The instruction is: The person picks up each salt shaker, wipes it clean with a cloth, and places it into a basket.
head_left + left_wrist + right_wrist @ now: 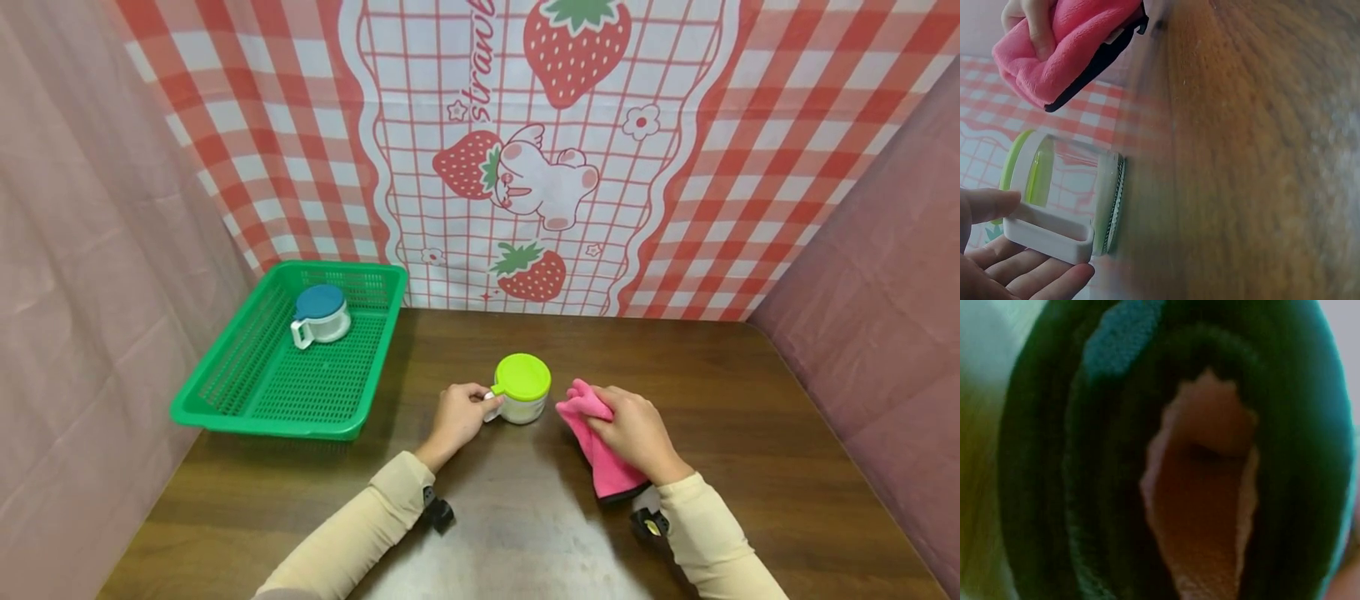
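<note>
The clear jar [522, 411] with the lime-green lid [523, 377] stands upright on the surface [495, 525], just beyond the left hand's fingertips. It looks fairly light, its see-through wall rigid, probably slippery and perhaps breakable if glass; the white handle [1047, 242] seems the surest hold. There the left hand [459, 419] pinches it, thumb on one side, long fingers behind, parted by little more than the handle's thickness.

To the right of the jar, the right hand [637, 433] grips a pink cloth [611, 468] with fingers bent into its bunched top; soft and limp, it should give under any squeeze. How tightly those fingers close, I cannot tell.

Well left of the left hand's fingers sits a green basket [262, 427], holding a blue-lidded jar [330, 327].
</note>
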`<state>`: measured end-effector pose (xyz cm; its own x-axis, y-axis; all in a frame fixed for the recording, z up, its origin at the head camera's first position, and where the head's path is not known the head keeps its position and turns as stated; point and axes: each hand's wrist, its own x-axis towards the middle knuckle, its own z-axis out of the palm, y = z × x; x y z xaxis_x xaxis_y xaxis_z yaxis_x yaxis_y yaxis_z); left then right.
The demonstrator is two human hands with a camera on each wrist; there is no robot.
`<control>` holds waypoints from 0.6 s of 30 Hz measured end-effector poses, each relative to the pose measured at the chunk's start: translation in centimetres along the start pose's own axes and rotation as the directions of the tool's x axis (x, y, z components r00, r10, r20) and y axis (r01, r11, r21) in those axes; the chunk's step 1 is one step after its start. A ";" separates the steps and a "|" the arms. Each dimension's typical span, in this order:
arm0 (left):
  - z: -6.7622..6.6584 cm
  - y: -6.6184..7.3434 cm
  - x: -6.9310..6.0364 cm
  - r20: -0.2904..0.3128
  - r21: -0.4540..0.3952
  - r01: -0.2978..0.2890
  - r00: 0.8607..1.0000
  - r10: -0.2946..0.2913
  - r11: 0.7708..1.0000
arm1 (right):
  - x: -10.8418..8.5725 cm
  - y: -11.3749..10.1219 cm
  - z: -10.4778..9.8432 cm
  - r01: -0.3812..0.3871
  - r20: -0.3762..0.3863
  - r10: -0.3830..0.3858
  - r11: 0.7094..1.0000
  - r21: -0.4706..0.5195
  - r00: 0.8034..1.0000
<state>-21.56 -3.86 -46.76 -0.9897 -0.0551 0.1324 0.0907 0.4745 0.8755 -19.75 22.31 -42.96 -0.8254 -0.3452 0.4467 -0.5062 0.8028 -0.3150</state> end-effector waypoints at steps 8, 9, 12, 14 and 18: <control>0.1 0.0 -0.1 -0.008 0.001 -0.012 1.000 0.012 1.000 | 0.5 -1.7 1.1 0.014 -0.019 -0.014 1.000 -0.028 1.000; 0.1 0.1 -0.2 -0.008 -0.001 -0.011 1.000 0.011 1.000 | 0.6 -1.9 1.2 0.012 -0.019 -0.013 0.999 -0.035 1.000; 0.1 0.0 -0.2 -0.005 0.006 -0.016 1.000 0.016 1.000 | 0.8 -2.5 1.8 0.006 -0.019 -0.007 0.999 -0.047 1.000; 0.1 0.0 -0.2 -0.003 0.010 -0.015 1.000 0.015 1.000 | 0.9 -2.8 2.1 0.002 -0.022 -0.003 0.999 -0.051 1.000; 0.0 0.0 -0.1 -0.002 0.030 -0.013 1.000 0.013 0.999 | 1.2 -3.4 2.7 -0.002 -0.037 0.000 0.998 -0.060 0.999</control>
<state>-21.43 -3.84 -46.76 -0.9881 -0.0510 0.1451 0.1003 0.5013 0.8594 -19.69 17.84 -43.66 -0.8157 -0.3271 0.4771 -0.4884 0.8314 -0.2651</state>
